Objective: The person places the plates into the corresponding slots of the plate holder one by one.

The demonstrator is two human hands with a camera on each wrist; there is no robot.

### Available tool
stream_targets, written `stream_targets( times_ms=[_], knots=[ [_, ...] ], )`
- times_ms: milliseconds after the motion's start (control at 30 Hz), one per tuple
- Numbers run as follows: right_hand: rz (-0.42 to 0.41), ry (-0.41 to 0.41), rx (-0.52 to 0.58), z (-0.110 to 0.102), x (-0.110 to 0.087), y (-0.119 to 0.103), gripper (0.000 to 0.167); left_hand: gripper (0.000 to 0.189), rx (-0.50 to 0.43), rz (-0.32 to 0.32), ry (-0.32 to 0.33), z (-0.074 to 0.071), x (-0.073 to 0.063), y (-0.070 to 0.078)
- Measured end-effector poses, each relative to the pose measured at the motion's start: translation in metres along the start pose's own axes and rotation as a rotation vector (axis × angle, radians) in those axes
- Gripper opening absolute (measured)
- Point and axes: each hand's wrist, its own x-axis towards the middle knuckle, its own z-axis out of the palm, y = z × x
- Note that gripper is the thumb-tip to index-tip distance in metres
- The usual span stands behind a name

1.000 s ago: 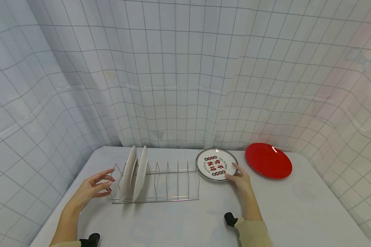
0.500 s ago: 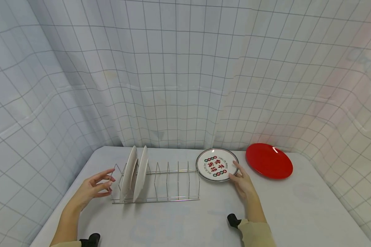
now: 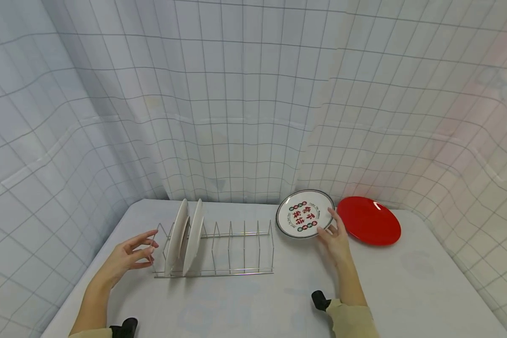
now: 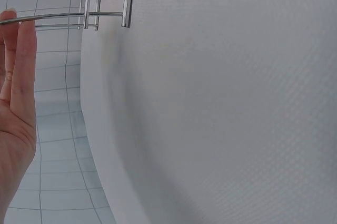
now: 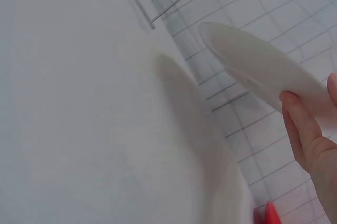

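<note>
Right hand (image 3: 337,241) pinches patterned plate (image 3: 304,216) at its near right rim, thumb and fingers on the edge. Plate is white, dark rim line, red characters and small red and green circles on its face; small lettering unclear. It is held off the table (image 3: 236,305), tilted, face toward the head camera. Right wrist view shows its pale underside and its shadow (image 5: 192,110) on the table.

Left hand (image 3: 124,256) is at the left end of the rack (image 3: 228,271), fingers relaxed, loosely bent, not clenched. Fingertips touch the end wire.

Rack is wire, stands on the table left of the held plate, the two apart. Two white plates stand on edge in its left part: left one (image 3: 176,239), right one (image 3: 194,237). A darker edge shows between them, cannot tell what.

Red plate (image 3: 369,220) lies on the table just right of the right hand.

Sleeves (image 3: 352,321) are beige, a black device (image 3: 319,300) at each wrist. Behind and at the sides hangs a white grid-lined curtain (image 3: 245,117).
</note>
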Motion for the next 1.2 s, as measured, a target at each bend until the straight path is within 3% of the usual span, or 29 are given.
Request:
stream_targets(
  times_ms=[200,467,867,1200],
  knots=[
    [-0.152,-0.047,0.075,0.025,-0.015,-0.043,0.067,0.047,-0.004,-0.009,-0.002,0.000,0.001,0.002],
    [-0.248,-0.264,0.122,0.070,-0.032,-0.070,0.072,0.046,0.013,-0.019,0.002,0.001,0.000,0.004],
    [-0.162,-0.469,-0.017,0.141,-0.064,-0.071,0.071,0.046,-0.001,-0.010,-0.005,0.001,0.002,0.004],
    [-0.231,-0.468,-0.260,0.186,-0.090,-0.081,0.068,0.047,0.006,-0.022,-0.001,0.002,0.001,0.004]
  ],
)
